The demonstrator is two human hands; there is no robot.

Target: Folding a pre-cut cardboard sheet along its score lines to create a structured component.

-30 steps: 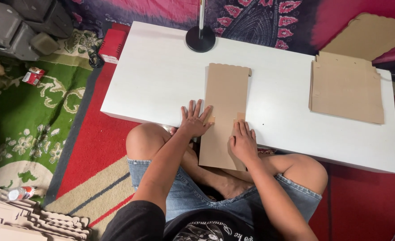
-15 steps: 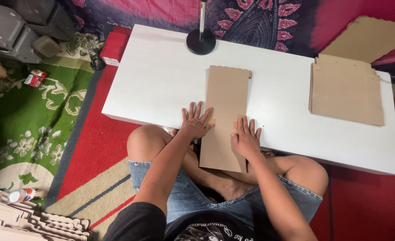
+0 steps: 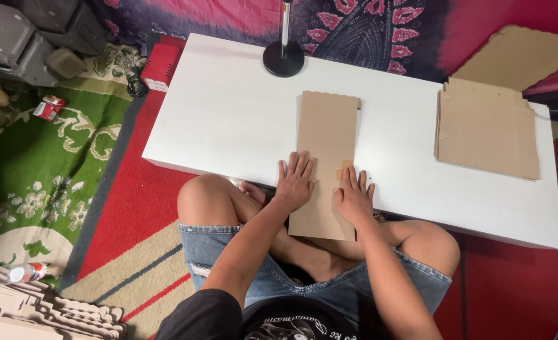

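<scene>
At the far left, a small clear plastic bottle with a red cap (image 3: 16, 274) is seen lying on the patterned green and red rug (image 3: 52, 189), just above a pile of jagged-edged brown cardboard pieces (image 3: 33, 315) in the lower corner. Further up, a small red and white packet (image 3: 48, 107) is seen on the green part of the rug, and a flat red box (image 3: 160, 66) is placed just beside the left end of the low white rectangular table (image 3: 228, 119). Near the table's far edge, the round black base of a stand (image 3: 283, 58) is set. A long, folded flat piece of brown cardboard (image 3: 326, 135) is laid lengthwise across the middle of the table, its near end hanging over the front edge above the person's crossed legs. The left hand (image 3: 296, 181) is pressed flat on the cardboard's left edge, fingers spread wide, nothing being grasped. The right hand (image 3: 354, 195) is likewise laid flat and open on the right side of the cardboard, just beside the left. Well apart, toward the right end, a stack of flat brown cardboard sheets (image 3: 487, 129) is rested on the table.
</scene>
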